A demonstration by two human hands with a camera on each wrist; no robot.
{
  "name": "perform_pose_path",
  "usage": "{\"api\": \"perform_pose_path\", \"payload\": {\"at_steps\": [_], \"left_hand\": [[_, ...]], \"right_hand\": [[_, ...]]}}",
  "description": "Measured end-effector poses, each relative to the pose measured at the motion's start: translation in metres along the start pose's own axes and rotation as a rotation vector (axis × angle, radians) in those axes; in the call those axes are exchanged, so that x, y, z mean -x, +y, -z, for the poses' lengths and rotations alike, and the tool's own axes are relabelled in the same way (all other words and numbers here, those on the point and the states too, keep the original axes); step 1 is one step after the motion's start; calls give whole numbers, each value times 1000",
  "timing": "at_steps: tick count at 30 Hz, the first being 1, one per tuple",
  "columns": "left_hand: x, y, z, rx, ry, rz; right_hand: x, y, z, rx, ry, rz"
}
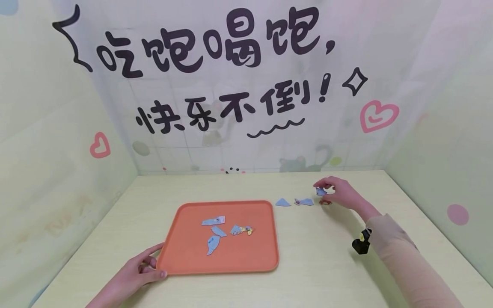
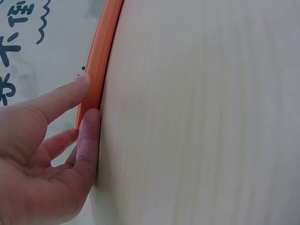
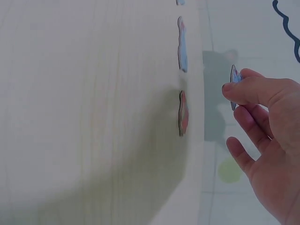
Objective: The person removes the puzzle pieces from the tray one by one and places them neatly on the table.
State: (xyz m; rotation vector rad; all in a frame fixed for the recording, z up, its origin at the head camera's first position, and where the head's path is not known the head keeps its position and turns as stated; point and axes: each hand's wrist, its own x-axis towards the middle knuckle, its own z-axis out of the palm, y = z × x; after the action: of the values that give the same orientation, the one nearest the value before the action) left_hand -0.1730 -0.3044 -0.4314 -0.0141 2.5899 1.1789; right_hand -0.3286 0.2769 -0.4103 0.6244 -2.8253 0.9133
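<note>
At the near left corner of an orange tray [image 1: 254, 256], my left hand [image 1: 136, 271] grips the rim between thumb and fingers. The left wrist view shows the thumb [image 2: 80, 86] on the tray's edge and a finger [image 2: 89, 136] low beside it. My right hand [image 1: 343, 193] pinches a small blue puzzle piece [image 3: 234, 86] with thumb and fingertips, raised over the table's far right. Just below that hand lies a reddish puzzle piece [image 1: 325, 202]. To its left are a long blue puzzle piece [image 1: 305, 201] and a blue triangular one [image 1: 283, 202].
Several irregular blue pieces lie on the tray, among them a curved one [image 1: 213, 245] and a strip [image 1: 212, 221]; one piece [image 1: 248, 230] shows yellow. A black device [image 1: 362, 244] is at the right wrist. Printed fabric walls [image 1: 239, 149] border the pale table [image 1: 319, 265].
</note>
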Motion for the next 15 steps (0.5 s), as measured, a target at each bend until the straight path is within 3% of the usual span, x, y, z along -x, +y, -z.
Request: {"api": "perform_pose_path", "payload": {"at_steps": [15], "left_hand": [[-1, -1, 0, 41, -8, 9]], "right_hand": [[22, 38, 14, 36, 33, -106]]}}
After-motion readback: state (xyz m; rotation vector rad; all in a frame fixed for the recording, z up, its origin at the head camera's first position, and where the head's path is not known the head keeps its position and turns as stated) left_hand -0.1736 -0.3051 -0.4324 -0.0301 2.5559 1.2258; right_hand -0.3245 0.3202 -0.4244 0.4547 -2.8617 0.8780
